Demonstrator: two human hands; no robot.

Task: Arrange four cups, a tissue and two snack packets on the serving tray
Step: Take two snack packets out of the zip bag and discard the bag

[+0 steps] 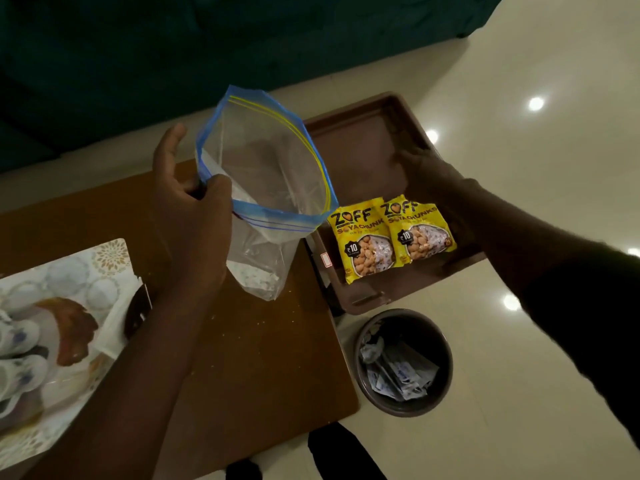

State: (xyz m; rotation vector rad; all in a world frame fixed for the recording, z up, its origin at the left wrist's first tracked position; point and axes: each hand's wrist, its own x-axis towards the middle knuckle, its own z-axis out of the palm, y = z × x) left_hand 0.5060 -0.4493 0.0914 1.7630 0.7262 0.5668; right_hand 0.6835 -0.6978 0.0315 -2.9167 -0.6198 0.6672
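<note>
On the brown serving tray (349,157) we have both yellow snack packets (391,237) down flat, side by side and slightly overlapping at their inner edges, sitting toward our near end of it. Our right hand (429,178) is over the tray just beyond the packets, fingers spread and pointing left; it looks open with nothing in it, though it is dim there and we cannot make out whether the fingertips touch the tray floor.

Over to the other side: our left hand (194,202) is closed on the blue rim of a clear zip bag (266,188), thumb and fingers pinching the near edge and holding the mouth wide open, tilted up toward us. The bag's bottom rests on the wooden table (249,358), and something white lies inside at the bottom — we cannot tell what it is.

At the left edge we spot a patterned plastic wrap (52,306) with white cups (17,341) showing in it, blue marks on them; how many, we cannot count from here. They are well apart from the tray.

Below the tray on the shiny floor (519,393) stands a round dark bin (403,363) with crumpled paper inside, just beside the table's corner.
</note>
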